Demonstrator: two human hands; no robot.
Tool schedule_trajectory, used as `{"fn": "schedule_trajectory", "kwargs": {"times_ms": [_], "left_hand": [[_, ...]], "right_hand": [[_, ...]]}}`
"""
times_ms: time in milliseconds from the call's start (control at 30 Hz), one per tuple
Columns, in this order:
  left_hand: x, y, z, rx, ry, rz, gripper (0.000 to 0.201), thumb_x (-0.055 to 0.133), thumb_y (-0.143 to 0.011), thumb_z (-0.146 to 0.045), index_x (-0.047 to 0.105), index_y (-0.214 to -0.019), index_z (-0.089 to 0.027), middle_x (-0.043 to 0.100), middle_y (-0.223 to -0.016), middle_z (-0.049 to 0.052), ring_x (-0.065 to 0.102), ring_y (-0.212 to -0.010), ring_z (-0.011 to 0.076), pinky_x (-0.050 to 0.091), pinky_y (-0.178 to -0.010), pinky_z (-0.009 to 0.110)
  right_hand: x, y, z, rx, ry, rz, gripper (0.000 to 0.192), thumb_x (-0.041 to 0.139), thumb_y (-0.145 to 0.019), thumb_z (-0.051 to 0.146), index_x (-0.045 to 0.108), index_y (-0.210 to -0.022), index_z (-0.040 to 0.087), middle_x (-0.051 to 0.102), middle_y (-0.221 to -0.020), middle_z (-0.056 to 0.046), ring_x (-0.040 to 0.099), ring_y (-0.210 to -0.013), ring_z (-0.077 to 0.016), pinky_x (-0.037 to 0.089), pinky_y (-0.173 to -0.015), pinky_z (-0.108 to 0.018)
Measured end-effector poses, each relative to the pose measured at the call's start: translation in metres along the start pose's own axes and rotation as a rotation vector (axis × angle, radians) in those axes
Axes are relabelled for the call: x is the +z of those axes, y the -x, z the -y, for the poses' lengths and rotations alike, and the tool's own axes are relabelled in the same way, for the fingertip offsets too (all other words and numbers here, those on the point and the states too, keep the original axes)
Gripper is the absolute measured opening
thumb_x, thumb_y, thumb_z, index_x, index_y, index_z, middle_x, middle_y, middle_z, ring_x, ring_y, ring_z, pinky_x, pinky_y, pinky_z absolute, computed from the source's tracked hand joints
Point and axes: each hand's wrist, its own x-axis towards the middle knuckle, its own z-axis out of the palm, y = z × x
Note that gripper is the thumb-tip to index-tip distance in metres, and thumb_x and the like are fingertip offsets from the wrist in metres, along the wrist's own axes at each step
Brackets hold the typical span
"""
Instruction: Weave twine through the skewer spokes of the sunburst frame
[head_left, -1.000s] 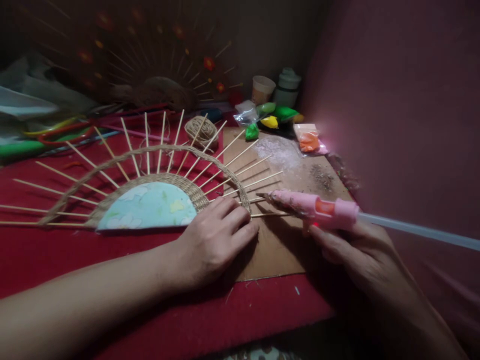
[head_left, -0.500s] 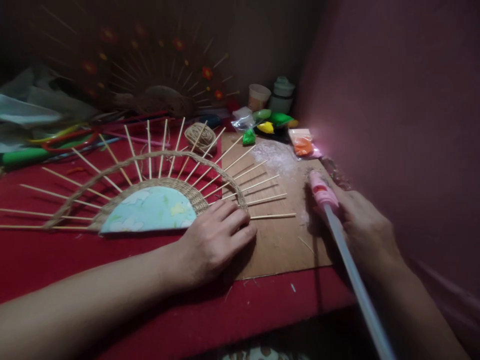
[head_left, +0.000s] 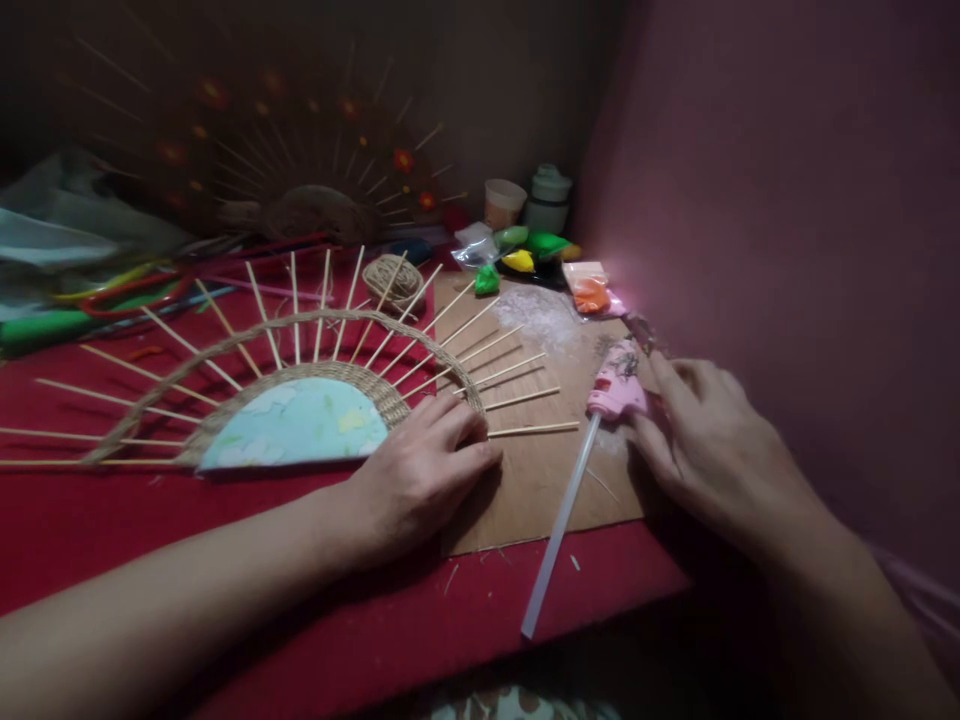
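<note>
The half-round fan of pale wooden skewers (head_left: 480, 330) is bound with rough, matt woven jute cord (head_left: 300, 325) around a smooth light-blue printed paper centre (head_left: 296, 422). At its three o'clock, a glossy pink plastic glue gun (head_left: 616, 380) with a translucent waxy glue stick (head_left: 559, 525) lies on a matt brown cardboard sheet (head_left: 525, 490), over soft red cloth (head_left: 112, 520).

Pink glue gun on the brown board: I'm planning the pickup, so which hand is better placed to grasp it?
Right. The right hand lies open beside the pink glue gun, fingers touching it. The left hand presses the woven half-round fan frame.

Dim, warm light pools near the right wall (a pinkish glow), edges sink into shadow, slightly soft and wide-angle bent.
</note>
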Motion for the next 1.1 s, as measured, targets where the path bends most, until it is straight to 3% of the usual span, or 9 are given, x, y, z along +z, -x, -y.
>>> {"fn": "schedule_trajectory", "kwargs": {"times_ms": [100,200,333,433,533,700,800,1100], "left_hand": [[0.001,0.000,0.000,-0.019,0.001,-0.024,0.021,0.045,-0.089,-0.011,0.065,-0.085,-0.014,0.054,-0.080,0.006,0.044,-0.073,0.0148,0.040,-0.064,0.028],[0.002,0.001,0.000,-0.021,0.019,-0.043,0.017,0.049,-0.088,-0.011,0.065,-0.084,-0.014,0.053,-0.078,0.005,0.043,-0.072,0.0142,0.039,-0.064,0.027],[0.003,0.001,0.001,-0.014,0.028,-0.039,0.014,0.052,-0.087,-0.009,0.065,-0.086,-0.013,0.053,-0.080,0.006,0.044,-0.074,0.0144,0.038,-0.065,0.028],[0.004,0.001,0.002,-0.009,0.012,-0.031,0.014,0.051,-0.087,-0.010,0.064,-0.085,-0.014,0.052,-0.078,0.005,0.042,-0.072,0.0143,0.036,-0.063,0.027],[0.005,0.001,0.003,-0.026,0.004,-0.038,0.015,0.051,-0.088,-0.012,0.063,-0.080,-0.015,0.049,-0.075,0.003,0.040,-0.071,0.0137,0.034,-0.061,0.026],[0.005,0.000,0.002,-0.075,0.075,-0.015,0.012,0.052,-0.088,-0.013,0.062,-0.081,-0.015,0.052,-0.079,0.003,0.043,-0.073,0.0127,0.038,-0.063,0.025],[0.001,-0.005,0.001,-0.100,0.107,-0.021,0.012,0.052,-0.088,-0.014,0.062,-0.082,-0.015,0.053,-0.081,0.004,0.046,-0.074,0.0126,0.040,-0.064,0.024],[-0.006,-0.032,0.009,-0.453,0.071,0.097,0.011,0.054,-0.080,-0.014,0.065,-0.075,-0.015,0.057,-0.081,0.005,0.052,-0.079,0.0169,0.042,-0.071,0.030]], "right_hand": [[-0.013,-0.008,0.020,-0.088,-0.185,-0.123,0.035,0.047,-0.089,0.024,0.058,-0.121,0.017,0.060,-0.108,-0.015,0.056,-0.099,-0.0286,0.049,-0.084,-0.044],[-0.014,-0.023,0.041,-0.316,-0.507,0.060,0.028,0.050,-0.087,0.015,0.062,-0.111,0.022,0.062,-0.108,-0.009,0.057,-0.100,-0.0221,0.049,-0.086,-0.037],[0.002,-0.045,0.060,-0.305,-0.681,0.255,0.021,0.051,-0.085,0.007,0.068,-0.093,0.016,0.064,-0.096,-0.007,0.059,-0.092,-0.0172,0.048,-0.083,-0.031],[0.017,-0.050,0.068,-0.275,-0.701,0.305,0.020,0.051,-0.085,0.008,0.069,-0.087,0.016,0.064,-0.092,-0.007,0.059,-0.086,-0.0165,0.048,-0.081,-0.031],[0.027,-0.046,0.072,-0.287,-0.678,0.274,0.025,0.046,-0.087,0.007,0.069,-0.089,0.016,0.062,-0.096,-0.008,0.057,-0.088,-0.0169,0.047,-0.082,-0.031],[0.032,-0.041,0.073,-0.215,-0.636,0.198,0.020,0.048,-0.086,0.009,0.067,-0.091,0.009,0.059,-0.098,-0.013,0.054,-0.089,-0.0178,0.046,-0.084,-0.031],[0.034,-0.040,0.072,-0.249,-0.607,0.186,0.020,0.047,-0.086,0.008,0.067,-0.087,0.010,0.059,-0.096,-0.012,0.053,-0.090,-0.0177,0.045,-0.084,-0.031],[0.041,-0.039,0.071,-0.325,-0.554,0.150,0.019,0.049,-0.083,0.004,0.066,-0.082,0.010,0.058,-0.095,-0.012,0.050,-0.085,-0.0170,0.045,-0.079,-0.030]]}}
